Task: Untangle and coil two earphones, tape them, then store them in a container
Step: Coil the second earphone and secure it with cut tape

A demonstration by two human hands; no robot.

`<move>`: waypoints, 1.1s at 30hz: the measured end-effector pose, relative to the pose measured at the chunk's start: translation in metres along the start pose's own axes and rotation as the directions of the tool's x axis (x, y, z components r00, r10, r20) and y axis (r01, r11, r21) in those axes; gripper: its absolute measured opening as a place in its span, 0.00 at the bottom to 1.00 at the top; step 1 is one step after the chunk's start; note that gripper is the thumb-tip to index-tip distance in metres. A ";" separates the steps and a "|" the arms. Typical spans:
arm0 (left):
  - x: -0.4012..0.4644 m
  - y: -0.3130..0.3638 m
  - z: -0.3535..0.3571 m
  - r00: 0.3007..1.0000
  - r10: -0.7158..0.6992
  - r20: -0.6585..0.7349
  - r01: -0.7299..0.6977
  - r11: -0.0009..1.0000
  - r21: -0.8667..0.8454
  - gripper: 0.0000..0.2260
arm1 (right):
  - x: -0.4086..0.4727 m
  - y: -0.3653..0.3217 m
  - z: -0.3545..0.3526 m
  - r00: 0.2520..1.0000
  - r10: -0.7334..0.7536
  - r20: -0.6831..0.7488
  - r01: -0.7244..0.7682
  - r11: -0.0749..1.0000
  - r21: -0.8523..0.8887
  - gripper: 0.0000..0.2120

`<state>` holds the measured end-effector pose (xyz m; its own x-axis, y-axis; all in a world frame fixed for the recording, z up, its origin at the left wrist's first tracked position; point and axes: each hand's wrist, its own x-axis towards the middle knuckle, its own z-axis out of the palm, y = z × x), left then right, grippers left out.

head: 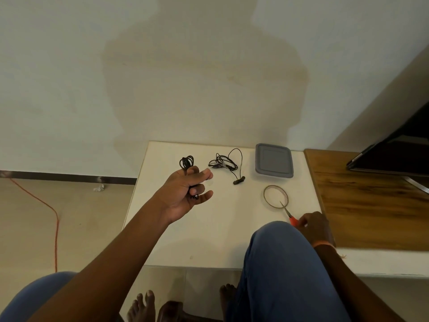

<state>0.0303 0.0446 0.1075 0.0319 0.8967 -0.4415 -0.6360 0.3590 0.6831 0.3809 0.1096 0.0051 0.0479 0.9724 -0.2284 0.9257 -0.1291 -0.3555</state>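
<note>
The left hand (185, 194) holds a coiled black earphone (186, 163), fingers curled round the thin, springy cord. The right hand (312, 225) pinches the orange handle of the scissors (288, 213), whose blades lie across the thin tape ring (275, 196). The second earphone (226, 164) lies on the white tabletop (167, 240) — it looks already bound with clear tape — beside the grey lidded container (274, 161). For taping, the coil should stay pinched tight — loops slip easily.
</note>
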 end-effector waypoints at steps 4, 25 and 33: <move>0.000 0.002 -0.001 0.999 0.022 -0.048 -0.022 1.000 0.008 0.16 | 0.002 -0.011 -0.001 1.000 -0.004 0.012 0.003 1.000 0.011 0.08; -0.017 0.008 0.004 0.996 0.029 -0.086 -0.031 0.999 -0.024 0.20 | -0.077 -0.229 -0.036 0.882 -0.468 0.062 0.202 0.492 0.847 0.12; -0.020 0.012 -0.002 0.984 0.069 -0.163 -0.072 0.997 -0.009 0.20 | -0.080 -0.232 -0.029 0.916 -0.396 0.067 0.171 0.536 0.827 0.03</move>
<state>0.0208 0.0309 0.1234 -0.1384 0.8650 -0.4822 -0.6439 0.2914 0.7075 0.1732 0.0670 0.1322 -0.3481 0.9285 -0.1295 0.1944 -0.0636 -0.9788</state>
